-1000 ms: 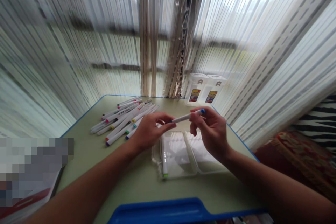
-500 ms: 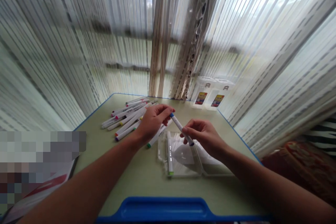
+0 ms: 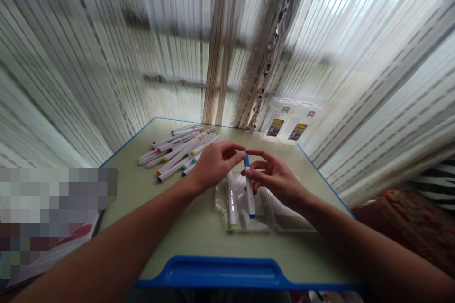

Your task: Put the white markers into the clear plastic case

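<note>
A white marker with blue ends stands steeply tilted above an open clear plastic case. My right hand is closed on it, thumb and fingers around the barrel, index finger stretched to its upper end. At that same blue end, my left hand has its thumb and index fingertips pinched close against the marker. Inside the case's left half, along its left side, lies a white marker with a light green end. Left of my left hand, a pile of white markers with variously coloured ends rests on the table.
Two clear upright containers with yellow and blue labels stand at the table's back right. The pale green table has a blue rim and a blue tray at its front edge. Striped sheer curtains hang behind it.
The blue-ended marker has swung from slanting to nearly upright, its lower end shifting left and down over the case. My right hand has come closer to my left. The view has tilted slightly.
</note>
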A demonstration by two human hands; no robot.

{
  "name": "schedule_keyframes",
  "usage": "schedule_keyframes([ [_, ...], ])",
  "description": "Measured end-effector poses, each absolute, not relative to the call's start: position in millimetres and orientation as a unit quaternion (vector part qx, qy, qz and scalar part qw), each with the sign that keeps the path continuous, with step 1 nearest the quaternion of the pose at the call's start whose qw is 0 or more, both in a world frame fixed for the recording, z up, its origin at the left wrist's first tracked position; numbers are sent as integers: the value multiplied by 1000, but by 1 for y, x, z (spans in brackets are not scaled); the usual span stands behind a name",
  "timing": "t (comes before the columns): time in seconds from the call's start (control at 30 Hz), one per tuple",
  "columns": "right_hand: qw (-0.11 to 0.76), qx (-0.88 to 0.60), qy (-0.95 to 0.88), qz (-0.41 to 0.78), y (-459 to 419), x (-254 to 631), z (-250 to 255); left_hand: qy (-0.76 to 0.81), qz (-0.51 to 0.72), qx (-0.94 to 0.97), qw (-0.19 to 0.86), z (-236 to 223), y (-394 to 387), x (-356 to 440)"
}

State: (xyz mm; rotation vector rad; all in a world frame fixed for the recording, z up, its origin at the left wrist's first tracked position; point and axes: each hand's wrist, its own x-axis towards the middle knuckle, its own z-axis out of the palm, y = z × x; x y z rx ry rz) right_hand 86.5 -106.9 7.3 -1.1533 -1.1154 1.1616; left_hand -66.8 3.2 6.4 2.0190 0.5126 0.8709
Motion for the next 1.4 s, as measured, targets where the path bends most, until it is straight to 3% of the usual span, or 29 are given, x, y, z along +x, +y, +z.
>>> schedule_keyframes([
  [0.23,508,-501,-511,479,-106,86,-3,212,318,858,343,6,3,-70],
  [1.4,341,-562,-736,163,-116,91,9,211,258,906,260,-2,8,-72],
])
